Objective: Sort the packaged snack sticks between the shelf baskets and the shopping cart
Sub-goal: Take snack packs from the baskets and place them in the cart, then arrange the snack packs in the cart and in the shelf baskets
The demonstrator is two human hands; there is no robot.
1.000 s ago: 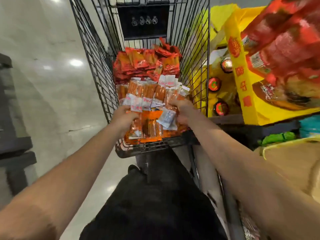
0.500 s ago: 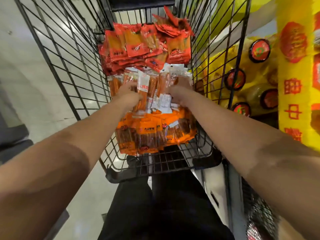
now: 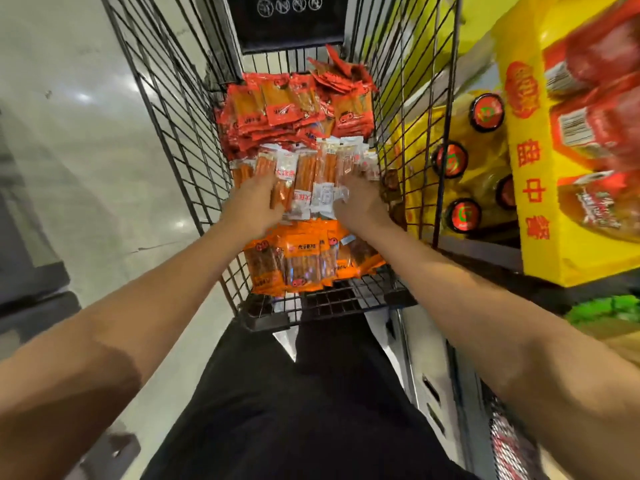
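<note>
Your two hands clasp a fanned bundle of clear-wrapped snack sticks point(image 3: 304, 178) inside the shopping cart point(image 3: 166, 109).
Your left hand point(image 3: 254, 206) and right hand point(image 3: 360, 204) curl round the bundle's sides, just above the orange packs point(image 3: 298, 258) by the cart's near wall.

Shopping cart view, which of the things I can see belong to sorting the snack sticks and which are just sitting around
Part of the job:
clear-wrapped snack sticks, under the left hand and right hand
orange packs
red packs
shopping cart

Just sitting around:
red-capped bottles
yellow display box
green item
</note>
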